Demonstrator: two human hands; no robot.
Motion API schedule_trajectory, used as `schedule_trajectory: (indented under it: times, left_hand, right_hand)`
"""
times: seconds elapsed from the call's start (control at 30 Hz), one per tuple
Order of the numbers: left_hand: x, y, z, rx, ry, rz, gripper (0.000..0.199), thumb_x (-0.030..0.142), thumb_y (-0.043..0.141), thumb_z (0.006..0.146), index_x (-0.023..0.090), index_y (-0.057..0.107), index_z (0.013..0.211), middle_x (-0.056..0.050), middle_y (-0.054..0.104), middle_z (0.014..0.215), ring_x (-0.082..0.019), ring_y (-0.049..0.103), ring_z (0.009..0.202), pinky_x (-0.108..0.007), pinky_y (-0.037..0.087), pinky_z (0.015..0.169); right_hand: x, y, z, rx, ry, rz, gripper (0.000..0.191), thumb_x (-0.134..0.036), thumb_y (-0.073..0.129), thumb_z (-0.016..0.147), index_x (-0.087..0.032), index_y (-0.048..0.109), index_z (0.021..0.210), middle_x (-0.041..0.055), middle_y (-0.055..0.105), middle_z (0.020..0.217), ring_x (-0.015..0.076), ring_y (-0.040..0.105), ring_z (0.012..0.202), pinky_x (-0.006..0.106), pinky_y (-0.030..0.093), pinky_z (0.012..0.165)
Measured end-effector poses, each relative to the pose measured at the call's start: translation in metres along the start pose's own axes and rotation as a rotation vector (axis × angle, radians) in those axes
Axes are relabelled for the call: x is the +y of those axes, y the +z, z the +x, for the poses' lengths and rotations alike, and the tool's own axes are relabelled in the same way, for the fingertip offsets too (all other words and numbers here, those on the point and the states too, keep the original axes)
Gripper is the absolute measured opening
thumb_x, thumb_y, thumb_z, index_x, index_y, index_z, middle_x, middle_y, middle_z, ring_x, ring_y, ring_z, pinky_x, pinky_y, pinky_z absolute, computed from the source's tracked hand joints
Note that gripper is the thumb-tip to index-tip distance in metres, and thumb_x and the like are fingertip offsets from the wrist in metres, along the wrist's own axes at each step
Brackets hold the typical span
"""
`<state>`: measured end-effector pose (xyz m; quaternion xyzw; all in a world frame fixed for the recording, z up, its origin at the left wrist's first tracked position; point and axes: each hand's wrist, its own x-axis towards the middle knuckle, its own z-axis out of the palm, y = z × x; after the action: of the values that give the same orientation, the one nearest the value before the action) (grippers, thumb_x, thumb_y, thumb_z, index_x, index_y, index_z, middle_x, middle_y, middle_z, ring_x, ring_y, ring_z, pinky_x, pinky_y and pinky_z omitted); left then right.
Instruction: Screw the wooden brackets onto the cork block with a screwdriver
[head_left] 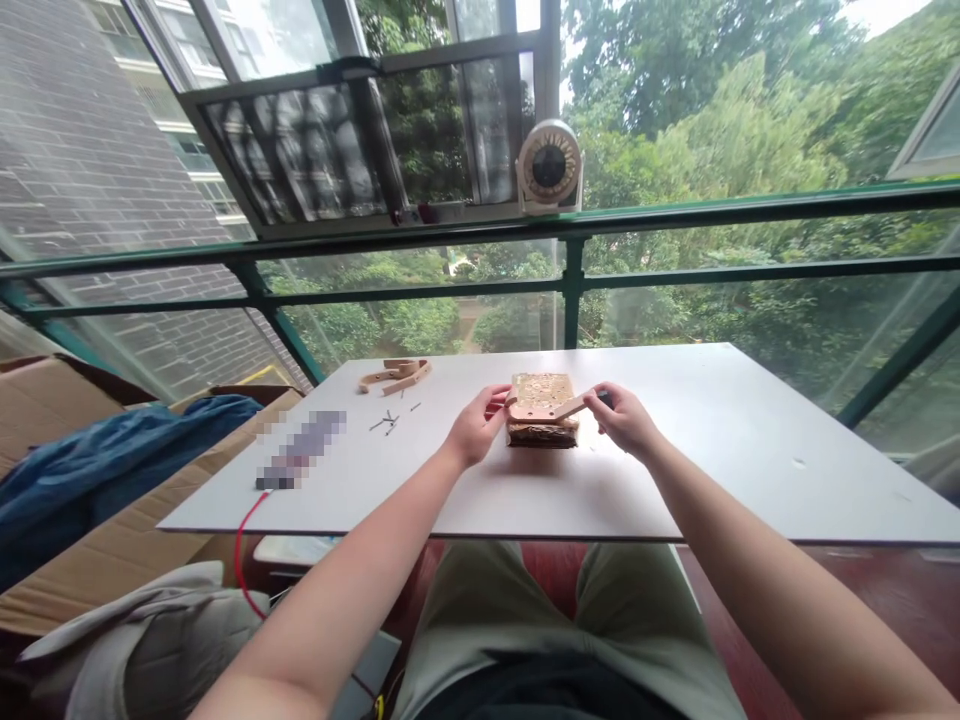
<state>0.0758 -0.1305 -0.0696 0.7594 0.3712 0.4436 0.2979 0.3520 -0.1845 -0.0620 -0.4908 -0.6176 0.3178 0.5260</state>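
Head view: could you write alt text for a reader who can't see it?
A person's left hand and right hand hold pale wood with small holes at a rough-topped block on a white table. Other wooden pieces and thin dark bits lie to the left, with windows and trees beyond.

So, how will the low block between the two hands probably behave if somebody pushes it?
The block would probably slide rather than roll, because it is boxy and the white table looks smooth. Tipping seems unlikely, as it sits low and wide. It is probably stiff, since its top shows no visible sag.
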Motion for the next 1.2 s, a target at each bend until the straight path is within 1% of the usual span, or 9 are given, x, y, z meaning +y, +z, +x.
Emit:
schedule_trajectory:
  times: [0.13, 0.3, 0.5, 0.57, 0.67, 0.77, 0.87, 1.03, 1.2]
  left_hand:
    - [0.009, -0.007, 0.017, -0.009, -0.022, -0.144, 0.050, 0.040, 0.060, 0.091, 0.018, 0.052, 0.135, -0.010, 0.068, 0.109, -0.020, 0.066, 0.102, -0.038, 0.052, 0.095]
    - [0.036, -0.020, 0.024, 0.025, 0.010, -0.320, 0.048, 0.042, 0.063, 0.090, 0.018, 0.055, 0.131, -0.008, 0.070, 0.098, -0.020, 0.066, 0.100, -0.036, 0.051, 0.092]
    - [0.066, -0.034, 0.021, 0.002, 0.074, -0.364, 0.051, 0.045, 0.063, 0.090, 0.019, 0.054, 0.133, -0.007, 0.072, 0.094, -0.019, 0.068, 0.092, -0.035, 0.051, 0.090]
    - [0.070, -0.037, 0.021, -0.009, 0.125, -0.375, 0.053, 0.044, 0.065, 0.089, 0.020, 0.053, 0.133, -0.006, 0.071, 0.093, -0.019, 0.068, 0.092, -0.036, 0.052, 0.090]
    - [0.069, -0.040, 0.019, -0.005, 0.209, -0.315, 0.054, 0.039, 0.071, 0.085, 0.021, 0.053, 0.133, -0.007, 0.069, 0.100, -0.020, 0.068, 0.097, -0.038, 0.054, 0.092]
    - [0.059, -0.040, 0.017, 0.041, 0.242, -0.155, 0.052, 0.035, 0.073, 0.083, 0.024, 0.054, 0.131, -0.009, 0.066, 0.112, -0.020, 0.066, 0.103, -0.039, 0.054, 0.095]
    - [0.041, -0.035, 0.015, 0.056, 0.217, -0.023, 0.046, 0.034, 0.070, 0.086, 0.024, 0.056, 0.128, -0.009, 0.065, 0.118, -0.020, 0.066, 0.104, -0.039, 0.054, 0.096]
    - [0.005, -0.020, 0.005, 0.004, 0.109, 0.044, 0.041, 0.031, 0.066, 0.087, 0.023, 0.057, 0.126, -0.009, 0.069, 0.114, -0.020, 0.068, 0.104, -0.040, 0.055, 0.096]
    - [-0.020, -0.007, -0.014, -0.042, 0.078, 0.098, 0.043, 0.028, 0.065, 0.086, 0.023, 0.055, 0.127, -0.009, 0.069, 0.117, -0.021, 0.068, 0.109, -0.038, 0.056, 0.096]
  right_hand:
    - [-0.015, -0.004, 0.019, -0.013, -0.030, 0.104, 0.038, -0.057, 0.061, 0.086, -0.019, 0.056, 0.083, -0.0063, 0.046, 0.052, 0.0092, 0.042, 0.044, 0.026, 0.042, 0.047]
    - [-0.041, -0.010, 0.031, -0.044, -0.054, 0.248, 0.041, -0.059, 0.060, 0.087, -0.019, 0.054, 0.077, -0.0092, 0.036, 0.046, 0.0067, 0.032, 0.040, 0.024, 0.038, 0.044]
    - [-0.075, -0.016, 0.028, -0.052, -0.056, 0.337, 0.045, -0.059, 0.060, 0.088, -0.018, 0.052, 0.070, -0.0095, 0.031, 0.044, 0.0047, 0.025, 0.037, 0.023, 0.031, 0.039]
    - [-0.082, -0.017, 0.026, -0.057, -0.072, 0.339, 0.043, -0.057, 0.062, 0.087, -0.019, 0.052, 0.072, -0.0095, 0.031, 0.046, 0.0045, 0.026, 0.039, 0.023, 0.031, 0.040]
    - [-0.085, -0.019, 0.023, -0.053, -0.107, 0.306, 0.036, -0.052, 0.066, 0.086, -0.020, 0.052, 0.078, -0.0093, 0.036, 0.049, 0.0053, 0.032, 0.041, 0.023, 0.037, 0.045]
    - [-0.074, -0.016, 0.021, -0.058, -0.115, 0.232, 0.031, -0.048, 0.070, 0.084, -0.020, 0.055, 0.085, -0.0094, 0.041, 0.049, 0.0066, 0.037, 0.042, 0.025, 0.042, 0.048]
    - [-0.051, -0.010, 0.020, -0.069, -0.081, 0.165, 0.031, -0.047, 0.071, 0.083, -0.020, 0.056, 0.089, -0.0083, 0.046, 0.050, 0.0079, 0.041, 0.042, 0.025, 0.042, 0.046]
    - [-0.007, 0.003, 0.017, -0.069, 0.024, 0.107, 0.031, -0.048, 0.068, 0.084, -0.018, 0.059, 0.088, -0.0052, 0.051, 0.052, 0.0103, 0.048, 0.044, 0.024, 0.040, 0.044]
    - [0.024, 0.008, 0.011, -0.059, 0.119, 0.158, 0.033, -0.048, 0.070, 0.083, -0.019, 0.060, 0.094, -0.0060, 0.049, 0.054, 0.0093, 0.045, 0.044, 0.026, 0.043, 0.047]
